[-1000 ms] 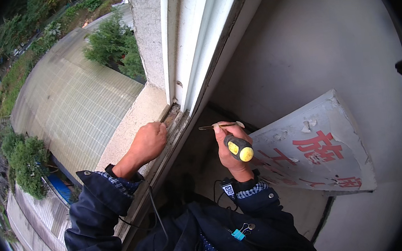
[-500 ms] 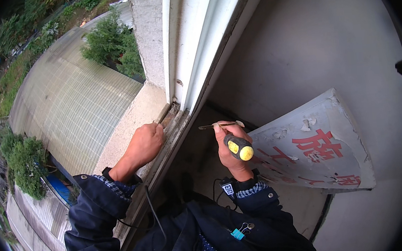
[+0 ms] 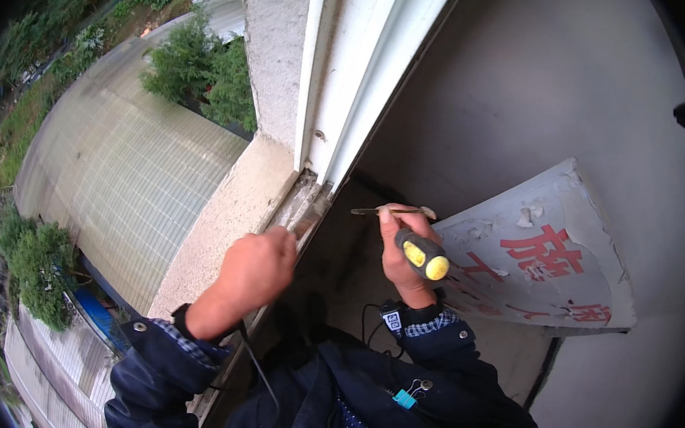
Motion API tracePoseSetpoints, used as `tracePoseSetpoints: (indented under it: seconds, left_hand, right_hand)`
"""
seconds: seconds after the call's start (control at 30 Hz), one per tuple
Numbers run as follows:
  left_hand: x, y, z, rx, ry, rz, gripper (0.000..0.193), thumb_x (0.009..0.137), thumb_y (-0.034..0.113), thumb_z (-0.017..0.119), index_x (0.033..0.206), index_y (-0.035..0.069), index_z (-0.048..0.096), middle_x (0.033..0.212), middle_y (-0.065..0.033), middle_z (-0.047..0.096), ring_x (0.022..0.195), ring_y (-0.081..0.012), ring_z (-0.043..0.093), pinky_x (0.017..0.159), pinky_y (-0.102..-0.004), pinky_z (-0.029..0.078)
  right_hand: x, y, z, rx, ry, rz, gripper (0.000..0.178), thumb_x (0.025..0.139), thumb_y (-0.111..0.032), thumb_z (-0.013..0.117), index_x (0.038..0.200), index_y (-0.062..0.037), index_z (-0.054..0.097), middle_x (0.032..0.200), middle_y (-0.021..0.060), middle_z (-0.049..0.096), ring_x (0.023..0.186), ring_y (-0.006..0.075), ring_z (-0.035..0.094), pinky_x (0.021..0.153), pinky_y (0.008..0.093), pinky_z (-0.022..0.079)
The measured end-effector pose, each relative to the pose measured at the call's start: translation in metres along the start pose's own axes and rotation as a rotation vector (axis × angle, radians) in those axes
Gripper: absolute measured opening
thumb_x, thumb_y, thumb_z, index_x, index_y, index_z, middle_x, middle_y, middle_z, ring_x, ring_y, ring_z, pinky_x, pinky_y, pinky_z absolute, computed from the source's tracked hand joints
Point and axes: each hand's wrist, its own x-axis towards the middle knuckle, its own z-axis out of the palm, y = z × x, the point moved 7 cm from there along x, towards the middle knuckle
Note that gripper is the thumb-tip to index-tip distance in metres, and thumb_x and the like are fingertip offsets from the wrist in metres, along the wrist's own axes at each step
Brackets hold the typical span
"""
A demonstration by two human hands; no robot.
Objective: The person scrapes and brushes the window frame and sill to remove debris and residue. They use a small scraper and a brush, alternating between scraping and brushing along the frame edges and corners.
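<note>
My left hand (image 3: 248, 275) is closed over the window track (image 3: 301, 205), just below the foot of the white window frame (image 3: 363, 73). Its fingers are slightly blurred, and whatever they may pinch cannot be made out. My right hand (image 3: 405, 261), to the right of the track, is wrapped round a screwdriver (image 3: 424, 257) with a black and yellow handle; the shaft is hidden below the hand. Between the thumb and fingers of that same hand lies a thin metal tool (image 3: 369, 211) with a pale, widened right end.
Left of the track runs a rough concrete ledge (image 3: 219, 200), with a corrugated roof (image 3: 127, 168) and trees far below. A curled white board with red lettering (image 3: 537, 254) leans by the grey wall (image 3: 573, 55) on the right. A black cable (image 3: 260, 368) hangs by my left sleeve.
My left hand has drawn back toward me, away from the frame's foot, uncovering more of the track. My right hand keeps its hold and sits slightly farther right. The view has shifted a little.
</note>
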Motion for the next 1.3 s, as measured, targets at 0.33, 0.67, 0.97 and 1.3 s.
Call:
tracePoseSetpoints:
  seconds: [0.33,0.67,0.97,1.3]
  left_hand:
    - [-0.006,0.020,-0.020,0.231,0.221,0.202,0.025,0.096,0.022,0.059,0.078,0.006,0.055,0.057,-0.0160,0.059,0.051,-0.0379,0.061,0.048,-0.0472,0.050]
    - [0.038,0.001,-0.022,0.305,0.193,0.146,0.030,0.098,0.023,0.056,0.076,0.003,0.056,0.063,-0.0197,0.064,0.055,-0.0412,0.062,0.053,-0.0500,0.050]
    - [0.054,0.017,-0.001,0.438,0.084,0.228,0.010,0.087,0.009,0.055,0.081,0.000,0.054,0.068,-0.0207,0.066,0.057,-0.0380,0.067,0.053,-0.0480,0.054]
    - [0.041,0.031,0.022,0.661,0.208,0.224,0.010,0.086,0.008,0.058,0.078,0.005,0.053,0.065,-0.0102,0.063,0.054,-0.0227,0.068,0.046,-0.0389,0.053]
  right_hand:
    - [-0.003,0.012,-0.014,-0.049,0.053,0.077,0.011,0.092,-0.012,0.075,0.092,-0.0034,0.069,0.082,0.0094,0.072,0.069,0.0214,0.065,0.067,0.0332,0.051]
    - [-0.002,0.004,-0.002,-0.043,-0.007,0.024,0.013,0.095,-0.016,0.072,0.095,-0.0031,0.070,0.085,0.0097,0.072,0.074,0.0206,0.064,0.070,0.0338,0.050]
    - [0.002,0.011,0.000,-0.025,-0.011,0.032,0.014,0.095,-0.017,0.073,0.094,-0.0030,0.071,0.084,0.0093,0.072,0.074,0.0205,0.065,0.069,0.0337,0.050]
    - [0.012,0.015,0.012,0.001,-0.038,0.033,0.013,0.094,-0.016,0.073,0.093,-0.0030,0.072,0.086,0.0095,0.074,0.072,0.0218,0.067,0.069,0.0324,0.051]
